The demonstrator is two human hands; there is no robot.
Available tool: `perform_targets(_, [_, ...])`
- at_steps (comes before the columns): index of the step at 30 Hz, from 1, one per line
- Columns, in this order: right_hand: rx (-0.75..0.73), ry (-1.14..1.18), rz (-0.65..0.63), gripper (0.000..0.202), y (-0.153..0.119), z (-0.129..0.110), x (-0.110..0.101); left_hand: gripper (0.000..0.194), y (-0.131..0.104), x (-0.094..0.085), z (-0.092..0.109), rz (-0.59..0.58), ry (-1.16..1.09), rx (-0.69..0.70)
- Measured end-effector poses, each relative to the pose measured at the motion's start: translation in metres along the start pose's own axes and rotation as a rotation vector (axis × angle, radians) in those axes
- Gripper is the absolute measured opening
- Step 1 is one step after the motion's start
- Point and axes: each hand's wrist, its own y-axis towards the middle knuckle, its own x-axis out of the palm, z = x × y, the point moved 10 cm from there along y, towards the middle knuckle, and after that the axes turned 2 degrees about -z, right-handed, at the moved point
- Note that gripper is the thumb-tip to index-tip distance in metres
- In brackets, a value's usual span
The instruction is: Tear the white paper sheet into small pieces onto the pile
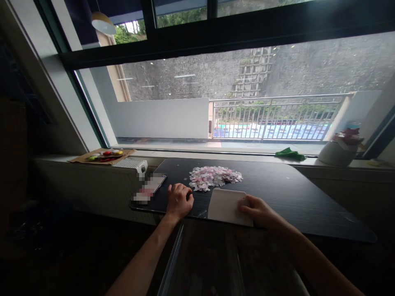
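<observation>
Head view. A flat sheet (pixel 226 205), plain, pale and four-sided with rounded corners, lies at the near edge of the dark table (pixel 277 193), just in front of a heap (pixel 212 177) of small, irregular pieces. The pieces are white and pale pink, tightly overlapped, and greyer toward the heap's right end. The right hand (pixel 256 209) grips the sheet by its right side, thumb on top; its other fingers are mostly hidden. The left hand (pixel 179 200) is near the heap's left end, fingers loosely curled, thumb apart from the forefinger; whether the fingertips hold anything cannot be told.

Count: two hands, one sheet and one heap; the pieces are too many and too overlapped to number. A few stray bits lie well apart on the tabletop. To the left of the left hand lies one flat rectangular object (pixel 159 183), partly pixelated. On the windowsill (pixel 169 153) are one green cloth (pixel 290 154), one rounded pale pot (pixel 336 152) and one brown board (pixel 79 159) bearing several coloured items.
</observation>
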Motion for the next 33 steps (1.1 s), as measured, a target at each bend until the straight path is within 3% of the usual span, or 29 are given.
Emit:
perform_targets(2, [-0.006, 0.015, -0.014, 0.026, -0.001, 0.0, -0.002, 0.012, 0.0, 0.001, 0.0, -0.003, 0.0, -0.002])
perform_targets(7, [-0.011, -0.046, 0.089, 0.022, 0.003, 0.0, -0.015, 0.012, 0.0, 0.002, 0.0, -0.005, 0.001, 0.001])
perform_targets(15, [0.065, 0.039, -0.004, 0.029, 0.001, 0.0, 0.005, 0.012, -0.001, 0.001, -0.001, 0.002, 0.005, -0.005])
perform_targets(18, [0.045, 0.047, 0.0, 0.03, 0.001, -0.002, 0.002, 0.011, 0.0, 0.001, -0.001, 0.0, 0.01, -0.004])
perform_targets(26, [-0.066, -0.026, 0.147, 0.024, 0.0, 0.001, -0.03, 0.012, 0.0, 0.002, -0.001, -0.017, 0.005, -0.008])
perform_targets(30, [-0.086, -0.261, 0.426, 0.021, -0.002, -0.019, -0.066, 0.013, 0.0, 0.002, -0.001, -0.017, 0.005, -0.008])
perform_targets(33, [-0.126, -0.332, 0.486, 0.019, 0.008, -0.031, -0.069, 0.013, 0.0, 0.003, -0.001, -0.02, 0.007, -0.01])
